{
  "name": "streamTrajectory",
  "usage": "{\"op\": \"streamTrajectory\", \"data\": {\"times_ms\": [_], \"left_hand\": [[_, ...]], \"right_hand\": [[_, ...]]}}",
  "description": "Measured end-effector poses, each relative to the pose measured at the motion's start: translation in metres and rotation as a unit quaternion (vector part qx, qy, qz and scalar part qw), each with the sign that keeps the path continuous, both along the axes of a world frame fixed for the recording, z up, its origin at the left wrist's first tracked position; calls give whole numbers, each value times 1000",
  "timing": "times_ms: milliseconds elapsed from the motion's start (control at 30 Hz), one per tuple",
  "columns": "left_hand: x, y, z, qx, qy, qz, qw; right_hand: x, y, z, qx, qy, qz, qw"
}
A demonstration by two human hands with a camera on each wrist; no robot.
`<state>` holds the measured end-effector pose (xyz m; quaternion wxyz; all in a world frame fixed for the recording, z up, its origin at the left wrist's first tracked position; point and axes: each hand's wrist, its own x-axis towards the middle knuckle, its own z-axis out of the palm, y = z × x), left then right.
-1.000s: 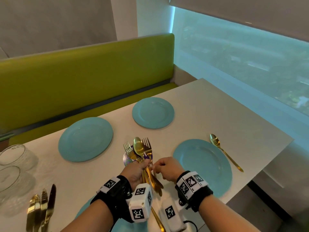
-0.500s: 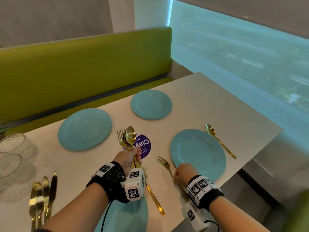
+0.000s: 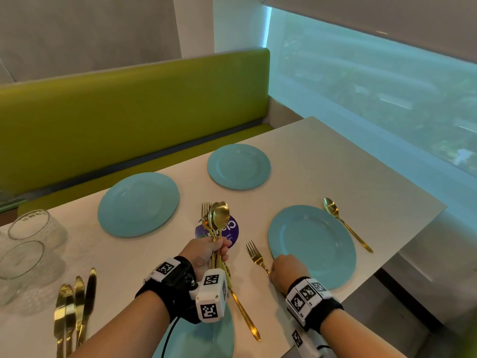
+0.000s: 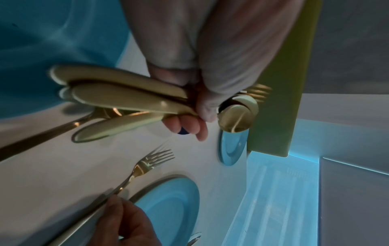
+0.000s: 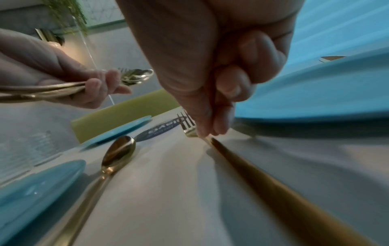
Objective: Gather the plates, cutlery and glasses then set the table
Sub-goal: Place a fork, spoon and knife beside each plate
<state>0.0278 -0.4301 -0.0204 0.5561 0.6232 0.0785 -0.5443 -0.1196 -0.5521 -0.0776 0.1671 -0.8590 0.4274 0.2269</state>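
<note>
Little changed since half a second ago: your left hand (image 3: 206, 254) is still gripping the cutlery bundle (image 3: 216, 223) above the table (image 3: 304, 177), and your right hand (image 3: 286, 267) keeps pinching the fork (image 3: 254, 255) flat beside the near-right plate (image 3: 312, 244). Glasses (image 3: 33, 241) and knives (image 3: 74, 303) are sitting far left; a purple sticker (image 3: 229, 232) is lying under the bundle.

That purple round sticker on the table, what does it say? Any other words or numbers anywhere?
"Cla": big white letters on the round purple sticker; gold cutlery hides the rest.
Small white lines below: too blurred to read.
Black-and-white square codes on wrist bands: patterns, not words.
Nothing else readable.
</note>
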Motion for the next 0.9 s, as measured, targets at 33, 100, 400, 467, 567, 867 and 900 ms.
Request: {"op": "streamTrajectory", "data": {"times_ms": [33, 100, 400, 467, 567, 867, 900], "left_hand": [[1, -1, 0, 0, -6, 0, 1000], [3, -3, 2, 4, -19, 4, 1000], [23, -15, 12, -10, -63, -23, 998], [30, -17, 14, -12, -69, -27, 997], [40, -18, 11, -2, -75, -41, 996], [78, -40, -1, 81, -197, 33, 977], [85, -41, -1, 86, -213, 46, 972]], "right_hand": [[3, -1, 7, 2, -16, 13, 1000], [14, -2, 25, 8, -80, 48, 996], [89, -14, 70, -39, -227, 288, 930], [101, -19, 70, -33, -212, 316, 924], [114, -27, 71, -30, -192, 367, 910], [144, -91, 73, -36, -76, 343, 936], [146, -109, 72, -34, -81, 293, 952]]}}
